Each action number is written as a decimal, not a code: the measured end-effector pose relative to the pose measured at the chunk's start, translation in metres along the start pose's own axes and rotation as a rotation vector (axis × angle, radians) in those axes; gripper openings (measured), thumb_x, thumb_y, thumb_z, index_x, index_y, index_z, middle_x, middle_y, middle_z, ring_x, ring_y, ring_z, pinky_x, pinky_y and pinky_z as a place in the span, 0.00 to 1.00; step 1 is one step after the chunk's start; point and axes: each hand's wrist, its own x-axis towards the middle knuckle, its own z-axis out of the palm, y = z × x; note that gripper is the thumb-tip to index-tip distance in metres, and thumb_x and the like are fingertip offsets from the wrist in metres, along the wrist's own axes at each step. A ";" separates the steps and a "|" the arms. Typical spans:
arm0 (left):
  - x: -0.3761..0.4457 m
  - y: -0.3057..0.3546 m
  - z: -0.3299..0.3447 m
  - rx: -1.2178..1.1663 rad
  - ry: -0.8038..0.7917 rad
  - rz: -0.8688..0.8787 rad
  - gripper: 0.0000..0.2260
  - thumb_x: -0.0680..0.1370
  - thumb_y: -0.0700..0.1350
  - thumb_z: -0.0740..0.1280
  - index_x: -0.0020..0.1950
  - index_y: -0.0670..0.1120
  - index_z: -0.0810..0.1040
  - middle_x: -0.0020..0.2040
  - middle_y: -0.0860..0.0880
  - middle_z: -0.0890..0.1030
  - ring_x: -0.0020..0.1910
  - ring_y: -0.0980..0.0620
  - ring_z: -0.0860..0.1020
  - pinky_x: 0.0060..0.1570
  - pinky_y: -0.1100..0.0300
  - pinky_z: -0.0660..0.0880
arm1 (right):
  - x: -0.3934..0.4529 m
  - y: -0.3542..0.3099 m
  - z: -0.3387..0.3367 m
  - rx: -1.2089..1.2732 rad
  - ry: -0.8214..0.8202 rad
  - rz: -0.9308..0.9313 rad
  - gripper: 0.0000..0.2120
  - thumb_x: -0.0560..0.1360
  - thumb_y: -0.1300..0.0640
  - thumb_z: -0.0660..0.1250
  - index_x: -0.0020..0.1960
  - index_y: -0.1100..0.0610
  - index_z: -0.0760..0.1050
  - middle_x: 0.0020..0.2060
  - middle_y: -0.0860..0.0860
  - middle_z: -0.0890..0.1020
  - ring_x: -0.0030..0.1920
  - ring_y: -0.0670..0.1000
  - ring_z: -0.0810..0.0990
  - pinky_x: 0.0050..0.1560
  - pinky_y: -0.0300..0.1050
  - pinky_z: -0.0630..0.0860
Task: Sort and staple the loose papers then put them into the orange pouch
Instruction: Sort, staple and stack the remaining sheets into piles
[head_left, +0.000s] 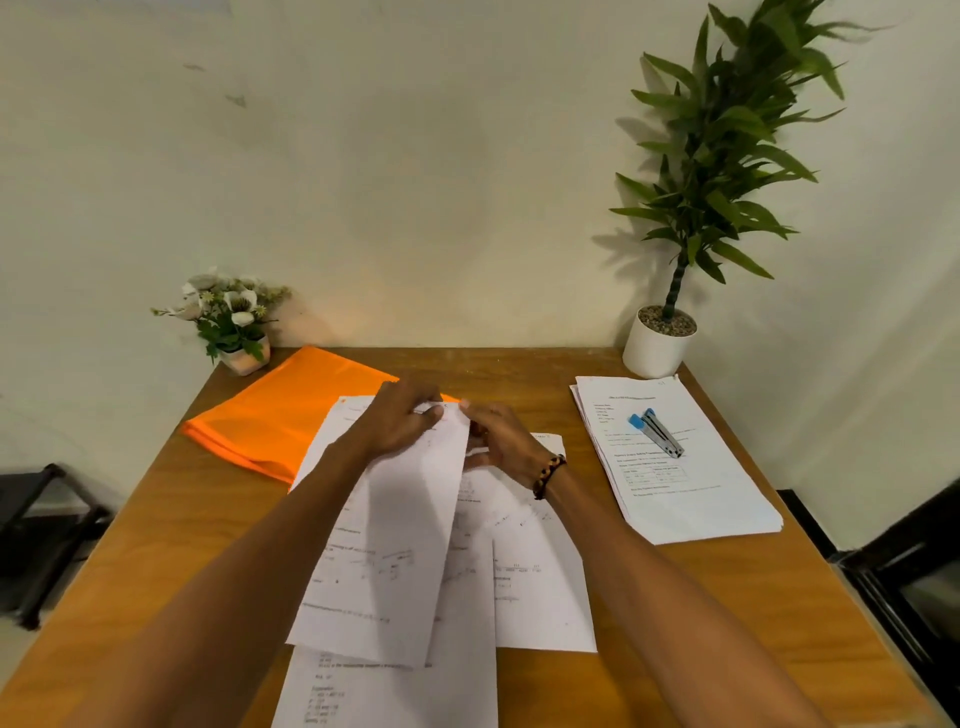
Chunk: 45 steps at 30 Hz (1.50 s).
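At table centre both hands' fingers (434, 413) pinch top of loose papers (395, 545)

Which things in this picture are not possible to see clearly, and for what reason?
- Head view: the print on the loose papers is blurred and too small to read.
- The orange pouch is partly under the papers, so its opening is hidden.
- The lowest sheet is cut off by the bottom edge.
- The left hand covers the top edge of the sheet it holds.

On the table (519, 374), the pouch (280, 410) lies back left, loose papers (395, 545) in the middle, and the stapler (657, 432) on the right stack (691, 499).
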 end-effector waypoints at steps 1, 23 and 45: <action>-0.006 -0.003 0.000 -0.063 -0.044 -0.042 0.11 0.78 0.49 0.65 0.36 0.49 0.75 0.34 0.52 0.77 0.36 0.56 0.72 0.41 0.54 0.67 | -0.005 0.002 -0.003 -0.023 -0.021 0.033 0.24 0.82 0.45 0.62 0.56 0.68 0.78 0.47 0.63 0.84 0.46 0.62 0.84 0.43 0.54 0.82; -0.074 0.008 0.002 -0.077 -0.439 -0.085 0.05 0.74 0.51 0.75 0.42 0.53 0.82 0.42 0.56 0.81 0.43 0.57 0.78 0.46 0.59 0.73 | -0.077 0.055 0.006 -1.074 -0.048 -0.081 0.16 0.72 0.58 0.77 0.50 0.51 0.70 0.47 0.53 0.79 0.45 0.54 0.78 0.45 0.50 0.77; -0.065 0.019 0.018 -0.192 -0.321 -0.121 0.09 0.75 0.50 0.76 0.55 0.52 0.86 0.51 0.62 0.84 0.51 0.66 0.78 0.49 0.73 0.73 | -0.081 0.058 0.006 -0.179 0.378 -0.192 0.18 0.73 0.70 0.73 0.57 0.54 0.75 0.43 0.58 0.81 0.43 0.50 0.80 0.44 0.44 0.82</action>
